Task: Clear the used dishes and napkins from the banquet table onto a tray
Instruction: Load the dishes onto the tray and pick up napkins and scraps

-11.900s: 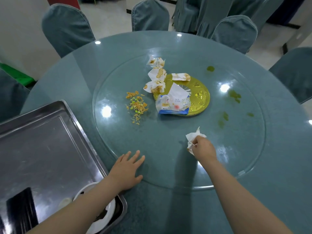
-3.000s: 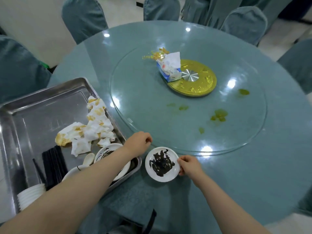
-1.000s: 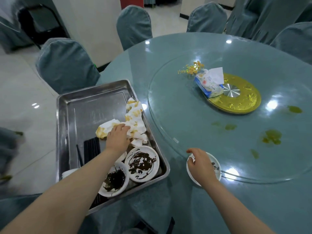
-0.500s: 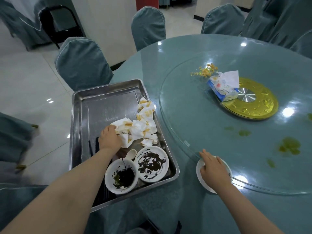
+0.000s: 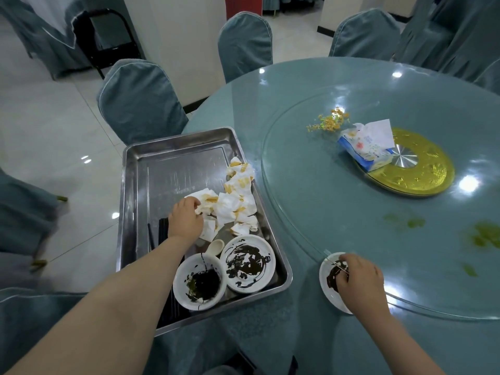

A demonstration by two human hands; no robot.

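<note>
On the steel tray (image 5: 135, 212), the left hand (image 5: 185, 219) curls its fingers into the stained napkins (image 5: 235, 204) piled along the tray's right side. Right of the tray, on the table (image 5: 297, 104), the right hand (image 5: 361, 282) rests over a sauce-smeared dish (image 5: 328, 280), fingers bent onto it.

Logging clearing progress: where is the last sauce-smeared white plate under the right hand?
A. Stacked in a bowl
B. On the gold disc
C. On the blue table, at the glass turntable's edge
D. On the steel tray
C: the sauce-smeared white plate sits on the blue table beside the glass turntable, under the right hand, outside the steel tray.
</note>
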